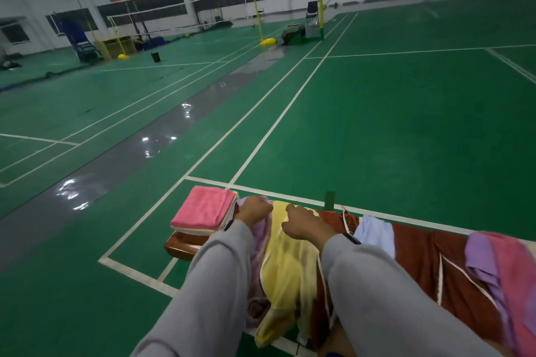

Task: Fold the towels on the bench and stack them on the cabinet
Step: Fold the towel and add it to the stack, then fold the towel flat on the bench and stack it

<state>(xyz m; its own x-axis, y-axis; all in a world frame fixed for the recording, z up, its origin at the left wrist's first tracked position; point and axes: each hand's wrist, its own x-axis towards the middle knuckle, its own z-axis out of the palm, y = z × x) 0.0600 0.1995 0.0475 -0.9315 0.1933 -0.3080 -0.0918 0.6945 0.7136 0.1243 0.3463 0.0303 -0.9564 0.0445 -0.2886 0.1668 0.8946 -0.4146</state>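
Note:
A yellow towel (285,269) lies lengthwise on the dark wooden bench (417,264), over a purple towel (258,243). My left hand (253,210) grips the yellow towel's far left corner. My right hand (303,223) pinches its far right edge. A stack of folded towels (204,209), pink on top, rests on the bench's far left end. Unfolded towels lie to the right: a light blue one (375,233), then a purple and pink pile (499,266).
The bench stands on a green badminton court floor with white lines (278,122). A grey wet-looking strip (139,151) runs to the left. Net posts (258,17), a chair (311,20) and a yellow cabinet (116,46) stand far away.

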